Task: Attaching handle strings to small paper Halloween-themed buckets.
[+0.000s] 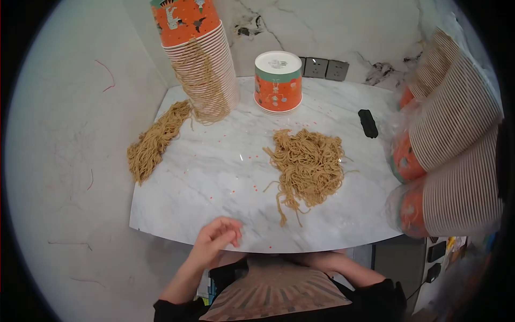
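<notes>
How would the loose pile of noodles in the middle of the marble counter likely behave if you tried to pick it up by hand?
The noodle pile looks floppy: its thin strands curl and trail off at the edges. It would probably lift as a tangled clump, since the strands interlock, with stray ends dangling or dropping. Pushed across the smooth marble counter, it would likely slide and spread.

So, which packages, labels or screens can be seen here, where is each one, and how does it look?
Lidded paper tub: back centre of the marble table; round, orange with small printed figures, white lid.
Tall cup stack: back left corner; orange printed cup on top, pale ribbed rims below, noodle strands hanging on it.
Bagged cup stacks: right edge, lying sideways in clear plastic; orange bases, pale rims.
Screens: none visible.
</notes>
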Demonstrator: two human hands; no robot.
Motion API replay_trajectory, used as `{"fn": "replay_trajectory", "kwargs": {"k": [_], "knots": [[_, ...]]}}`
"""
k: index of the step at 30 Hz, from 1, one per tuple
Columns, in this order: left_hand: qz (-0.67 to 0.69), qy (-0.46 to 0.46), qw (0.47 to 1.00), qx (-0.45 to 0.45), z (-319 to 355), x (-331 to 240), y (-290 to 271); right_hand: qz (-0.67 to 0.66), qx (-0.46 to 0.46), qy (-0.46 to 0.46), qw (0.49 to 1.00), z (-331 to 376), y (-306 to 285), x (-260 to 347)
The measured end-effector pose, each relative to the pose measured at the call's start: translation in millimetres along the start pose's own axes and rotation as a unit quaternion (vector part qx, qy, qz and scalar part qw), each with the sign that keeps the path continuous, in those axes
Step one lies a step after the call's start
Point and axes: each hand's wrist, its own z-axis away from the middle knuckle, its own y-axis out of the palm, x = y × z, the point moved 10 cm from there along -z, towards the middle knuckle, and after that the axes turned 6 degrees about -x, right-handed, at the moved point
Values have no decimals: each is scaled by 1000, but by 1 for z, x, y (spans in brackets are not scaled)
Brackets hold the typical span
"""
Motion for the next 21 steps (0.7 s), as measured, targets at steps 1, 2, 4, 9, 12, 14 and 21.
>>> {"fn": "replay_trajectory", "kwargs": {"k": [1,2,4,9,12,14,21], "knots": [[-36,15,999,-5,-14,-8,-3,-27,21,-34,999,13,-1,9],[-65,28,997,-15,-31,-14,-6,-28,17,-31,999,23,-10,13],[-137,83,987,-35,-66,-37,-10,108,-24,-316,942,54,-43,81],[-364,353,855,-110,-162,-138,21,142,-54,-168,974,8,-128,114],[-426,486,747,-153,-219,-174,67,249,-268,-296,883,-41,-157,134],[-414,521,727,-170,-244,-188,91,335,-321,-338,819,-57,-156,133],[-518,457,702,-172,-292,-184,97,374,-230,-122,890,-87,-188,112]]}}
